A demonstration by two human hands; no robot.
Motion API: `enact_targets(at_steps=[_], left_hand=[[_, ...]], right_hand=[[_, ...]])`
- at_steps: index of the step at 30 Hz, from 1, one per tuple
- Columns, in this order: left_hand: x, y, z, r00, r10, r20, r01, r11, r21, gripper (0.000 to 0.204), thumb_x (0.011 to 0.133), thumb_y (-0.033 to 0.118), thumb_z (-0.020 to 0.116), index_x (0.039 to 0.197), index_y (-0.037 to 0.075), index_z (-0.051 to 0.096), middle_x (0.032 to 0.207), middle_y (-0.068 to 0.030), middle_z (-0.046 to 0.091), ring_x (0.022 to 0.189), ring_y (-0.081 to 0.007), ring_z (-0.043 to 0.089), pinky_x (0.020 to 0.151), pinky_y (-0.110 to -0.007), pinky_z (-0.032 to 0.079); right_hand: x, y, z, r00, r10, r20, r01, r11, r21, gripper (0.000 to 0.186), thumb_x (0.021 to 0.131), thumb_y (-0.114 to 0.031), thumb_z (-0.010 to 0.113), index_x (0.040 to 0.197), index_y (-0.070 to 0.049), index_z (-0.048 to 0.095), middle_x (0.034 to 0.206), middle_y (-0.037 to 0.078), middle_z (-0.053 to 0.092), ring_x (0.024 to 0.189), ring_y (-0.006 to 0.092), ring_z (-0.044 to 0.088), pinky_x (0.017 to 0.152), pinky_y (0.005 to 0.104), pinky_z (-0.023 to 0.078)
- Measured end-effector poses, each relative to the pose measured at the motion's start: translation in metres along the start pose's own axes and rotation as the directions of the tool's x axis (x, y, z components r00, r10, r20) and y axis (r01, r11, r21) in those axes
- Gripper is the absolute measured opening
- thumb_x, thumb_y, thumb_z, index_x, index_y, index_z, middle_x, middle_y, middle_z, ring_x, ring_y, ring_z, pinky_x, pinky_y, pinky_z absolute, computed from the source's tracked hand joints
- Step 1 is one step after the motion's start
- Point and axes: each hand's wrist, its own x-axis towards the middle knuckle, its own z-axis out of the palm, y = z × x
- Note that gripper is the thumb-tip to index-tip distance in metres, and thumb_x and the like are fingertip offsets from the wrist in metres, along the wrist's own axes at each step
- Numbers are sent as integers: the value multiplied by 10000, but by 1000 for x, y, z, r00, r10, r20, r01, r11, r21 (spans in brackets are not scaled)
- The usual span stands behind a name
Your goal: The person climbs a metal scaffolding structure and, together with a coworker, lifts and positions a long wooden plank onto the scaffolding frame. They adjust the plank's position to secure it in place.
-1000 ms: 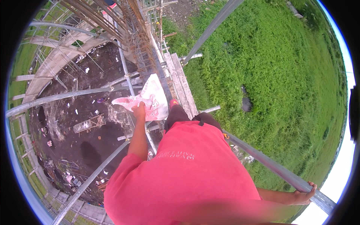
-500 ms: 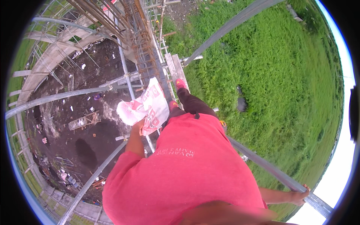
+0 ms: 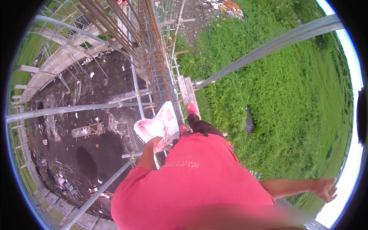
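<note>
My left hand [image 3: 152,142] grips a white plastic sack [image 3: 166,119] with pink print, which hangs crumpled at my left hip. My right hand [image 3: 324,188] is out at the right, off the steel pipe [image 3: 283,205], with fingers loosely bent and apart, holding nothing. My feet in pink shoes [image 3: 191,109] are on or beside narrow wooden planks [image 3: 183,87]; the left foot is close to the sack. A column of rusty rebar cages [image 3: 159,82] rises just ahead of them.
Galvanized scaffold pipes [image 3: 249,59] cross on both sides. Far below left lie dark muddy ground [image 3: 111,145], scattered debris and a curved concrete beam [image 3: 51,78] with props. Green vegetation [image 3: 276,96] stretches far below on the right, with a rubble pile [image 3: 230,9] at its top.
My right hand has let go of the pipe and lifted off it. My right foot has moved forward onto the planks. My left hand and the sack sit lower in the picture.
</note>
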Motion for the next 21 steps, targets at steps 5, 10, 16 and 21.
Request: enact_targets(at_steps=[5, 10, 16, 21], left_hand=[[13, -25, -2, 994, 1, -105, -20, 983, -183, 237, 942, 161, 538, 1079, -12, 623, 870, -126, 659, 708, -213, 646, 528, -364, 532], [38, -35, -4, 927, 268, -262, -295, 953, -66, 213, 913, 128, 541, 1040, -16, 633, 834, -127, 634, 724, -227, 621, 658, -389, 534], [37, -17, 15, 671, 643, -369, -278, 680, 678, 433, 939, 280, 469, 1223, -9, 622, 1287, -308, 577, 1183, -424, 580, 983, -470, 459], [-38, 86, 47, 671, 541, -507, -606, 794, 46, 214, 867, 192, 619, 966, 2, 607, 886, -82, 551, 732, -166, 546, 659, -332, 544]], right_hand=[[-132, -76, 173, 573, 95, 814, -371, 916, 154, 829, 893, -439, 698, 1512, -43, 312, 1450, 250, 434, 1355, 349, 454, 1111, 484, 436], [-219, -131, 297, 370, -86, 925, -612, 727, 312, 1019, 820, -509, 765, 1532, -17, 227, 1423, 250, 442, 1329, 355, 466, 1094, 498, 411], [-248, -138, 344, 407, 74, 910, -760, 580, 293, 616, 819, -246, 802, 1264, 19, 469, 908, 97, 683, 817, 176, 686, 765, 354, 527], [-259, -139, 345, 492, 95, 866, -731, 585, 351, 471, 817, -182, 769, 1169, 18, 528, 841, 89, 686, 728, 148, 673, 643, 323, 516]])
